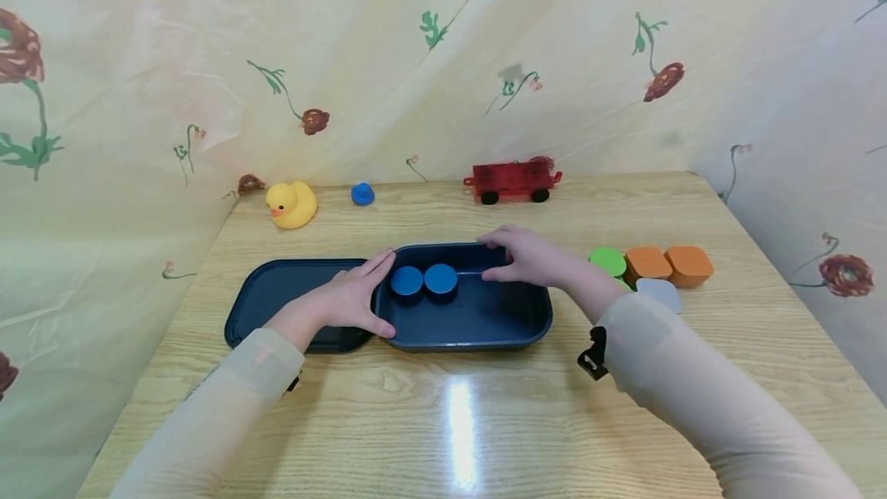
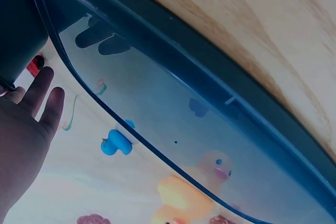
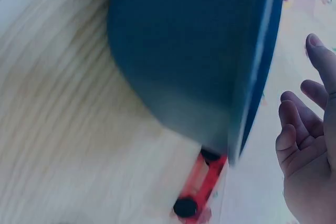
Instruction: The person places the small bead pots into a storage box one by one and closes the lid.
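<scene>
Cream cloth printed with brown-red flowers (image 1: 374,60) hangs behind and beside our pale wood-grain table (image 1: 388,422), at whose middle stands one dark blue, round-cornered rectangular container (image 1: 485,322). We judge it to be moulded plastic: light, fairly stiff, smooth enough to slip a little and not very fragile, best taken by the rim at both short ends. Our left hand (image 1: 349,295) is spread along its left end, thumb and fingers well apart; whether it presses the rim we cannot tell. Our right hand (image 1: 530,256) hovers over the far right part, fingers loosely bent, thumb apart, pinching nothing. Counting, we find two round blue pieces (image 1: 440,279) side by side at the container's left, and one flat dark rounded tray or lid (image 1: 277,291) just beside it. To the right sit two orange rounded blocks (image 1: 689,266), one pale grey piece (image 1: 660,295) and one green round piece (image 1: 607,261), with more green partly hidden by the forearm. Along the back we count one yellow toy duck (image 1: 294,205), one small blue duck (image 1: 363,194) and one red wheeled wagon (image 1: 513,180).
</scene>
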A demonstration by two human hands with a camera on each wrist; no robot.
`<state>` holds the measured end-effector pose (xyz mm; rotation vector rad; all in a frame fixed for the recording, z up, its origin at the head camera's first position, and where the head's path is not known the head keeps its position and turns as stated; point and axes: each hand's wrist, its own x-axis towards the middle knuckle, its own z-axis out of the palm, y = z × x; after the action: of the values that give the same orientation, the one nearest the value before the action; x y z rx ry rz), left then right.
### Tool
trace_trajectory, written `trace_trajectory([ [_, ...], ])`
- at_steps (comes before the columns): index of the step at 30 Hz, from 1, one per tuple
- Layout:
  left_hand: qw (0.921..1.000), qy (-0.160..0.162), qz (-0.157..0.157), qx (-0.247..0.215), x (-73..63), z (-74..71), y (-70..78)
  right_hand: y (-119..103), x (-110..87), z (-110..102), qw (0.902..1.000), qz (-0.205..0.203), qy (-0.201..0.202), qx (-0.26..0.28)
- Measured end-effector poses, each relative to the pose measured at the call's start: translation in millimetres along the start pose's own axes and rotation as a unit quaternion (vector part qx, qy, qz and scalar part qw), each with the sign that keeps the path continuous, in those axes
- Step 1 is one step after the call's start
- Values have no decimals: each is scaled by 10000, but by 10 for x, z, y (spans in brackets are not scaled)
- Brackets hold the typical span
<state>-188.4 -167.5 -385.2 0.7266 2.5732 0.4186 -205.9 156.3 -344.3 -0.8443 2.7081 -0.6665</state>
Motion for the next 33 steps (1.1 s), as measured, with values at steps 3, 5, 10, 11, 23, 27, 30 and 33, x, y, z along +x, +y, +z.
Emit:
trace_trajectory([
  [3,10000,0,-15,15,7,12,-12,87,-79,-70,9998,-3,171,-126],
  [5,10000,2,-47,9,9,17,-15,146,-135,-122,9994,39,240,-228],
  [10,10000,19,-60,-12,7,25,-19,307,-306,-244,9988,305,237,-310],
  [11,10000,22,-57,-17,6,26,-19,343,-341,-261,9986,360,230,-316],
  [23,10000,35,-47,8,2,26,-1,690,-706,-368,9967,664,30,-473],
  [27,10000,27,-66,36,4,29,-5,752,-803,-372,9964,670,29,-513],
  [30,10000,32,-58,47,3,25,-8,787,-870,-364,9960,667,13,-596],
  [33,10000,48,-49,21,3,14,-5,820,-936,-352,9955,661,4,-686],
])
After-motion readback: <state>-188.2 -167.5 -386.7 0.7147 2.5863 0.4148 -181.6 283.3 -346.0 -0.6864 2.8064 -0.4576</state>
